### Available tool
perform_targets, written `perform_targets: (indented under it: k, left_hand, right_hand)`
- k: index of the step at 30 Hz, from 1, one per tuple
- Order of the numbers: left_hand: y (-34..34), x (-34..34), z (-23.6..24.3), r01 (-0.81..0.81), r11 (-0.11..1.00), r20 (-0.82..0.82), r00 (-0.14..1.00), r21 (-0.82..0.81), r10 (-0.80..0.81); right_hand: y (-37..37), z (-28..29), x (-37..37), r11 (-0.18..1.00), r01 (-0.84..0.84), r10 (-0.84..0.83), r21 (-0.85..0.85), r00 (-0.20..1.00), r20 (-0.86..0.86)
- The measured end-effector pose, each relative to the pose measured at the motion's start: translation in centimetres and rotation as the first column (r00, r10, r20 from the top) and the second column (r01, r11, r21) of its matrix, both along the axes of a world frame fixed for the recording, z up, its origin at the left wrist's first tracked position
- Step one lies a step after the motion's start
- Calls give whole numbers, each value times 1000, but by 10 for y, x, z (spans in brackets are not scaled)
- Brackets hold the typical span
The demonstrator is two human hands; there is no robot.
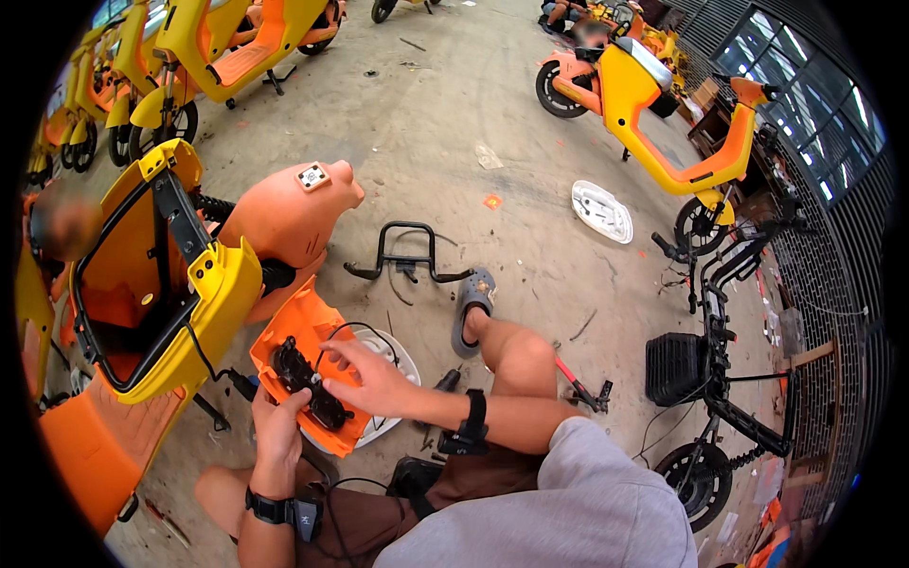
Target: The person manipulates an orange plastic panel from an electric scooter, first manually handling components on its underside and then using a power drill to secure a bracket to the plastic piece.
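An orange plastic scooter panel (289, 324) is propped in front of my lap, with a black fixture (295, 364) and a thin black cable (362, 326) on its inner side. My left hand (276, 428) grips the panel's near edge, its thumb up against the black fixture. Over the fixture's middle reaches my right hand (367, 381), with fingers stretched out and parted from the thumb; the tips are close to a small white part (316, 378). Whether they touch it is hard to see. Partly under the panel lies a white plastic cover (402, 358).
A yellow and orange scooter body (227, 293) stands close on my left. A black metal rack (407, 254), a white tray-like cover (602, 212) and a red-handled tool (573, 381) lie on the floor. At right is a bare scooter frame (720, 379); more scooters stand beyond.
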State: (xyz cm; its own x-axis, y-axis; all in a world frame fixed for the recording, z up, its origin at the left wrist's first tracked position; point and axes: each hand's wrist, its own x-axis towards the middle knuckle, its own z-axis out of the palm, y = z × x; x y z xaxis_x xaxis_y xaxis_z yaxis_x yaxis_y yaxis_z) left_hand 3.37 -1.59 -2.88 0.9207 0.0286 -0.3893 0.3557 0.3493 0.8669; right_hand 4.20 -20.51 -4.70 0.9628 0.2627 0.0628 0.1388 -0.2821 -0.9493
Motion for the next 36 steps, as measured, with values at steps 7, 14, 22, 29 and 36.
perform_targets:
  k: [7,14,22,29,36]
  left_hand:
    - [-2,7,-5,36,999,-73,997,24,-35]
    - [-13,8,-5,26,999,-36,999,-21,-26]
    - [-10,7,-6,82,995,-28,996,62,-81]
    - [-3,7,-4,41,993,26,999,107,-44]
    - [-6,-4,25,117,886,179,960,448,-217]
  right_hand:
    - [5,-11,6,990,-132,124,-52,983,-133]
    - [-3,4,2,987,-156,160,36,950,-267]
    - [2,-13,0,990,-54,86,128,963,-256]
    - [-2,-25,15,955,143,-82,260,970,-230]
    - [-33,4,41,775,502,-392,383,858,-331]
